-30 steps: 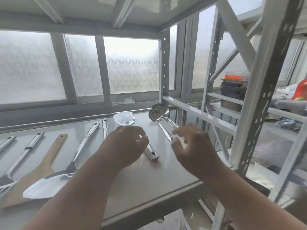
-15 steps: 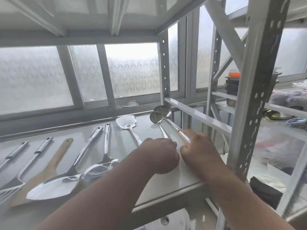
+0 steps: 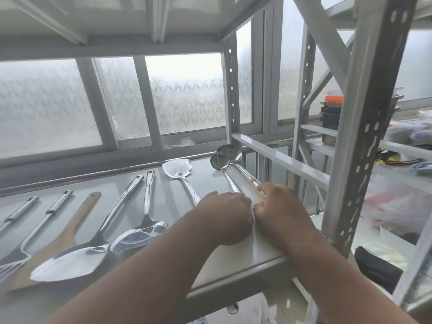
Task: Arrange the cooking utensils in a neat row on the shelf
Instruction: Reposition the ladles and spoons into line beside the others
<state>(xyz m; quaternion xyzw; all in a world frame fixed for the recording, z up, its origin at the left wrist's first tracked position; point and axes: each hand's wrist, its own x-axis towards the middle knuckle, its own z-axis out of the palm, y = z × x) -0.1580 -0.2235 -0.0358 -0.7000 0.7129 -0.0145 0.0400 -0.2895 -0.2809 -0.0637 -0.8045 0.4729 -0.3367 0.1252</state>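
Several steel utensils lie in a row on the grey metal shelf [image 3: 233,260]. At the right end are two ladles, bowls toward the window: a small ladle [image 3: 218,161] and a large ladle [image 3: 230,151] with an orange mark on its handle. My left hand [image 3: 230,216] is curled over the small ladle's handle end and hides it. My right hand [image 3: 279,208] holds the large ladle's handle, its index finger along it. The two hands touch. A steel turner [image 3: 178,170] lies just left of my left hand.
Further left lie a steel spatula [image 3: 140,235], a big steel spatula [image 3: 67,265], a wooden spatula [image 3: 59,232] and a slotted turner [image 3: 12,265]. A side rail [image 3: 280,160] and a perforated post [image 3: 364,136] bound the shelf on the right. Stacked containers [image 3: 330,118] stand on the neighbouring rack.
Both hands came down from above the shelf onto the two ladle handles and closed together. Since half a second ago they have barely moved.
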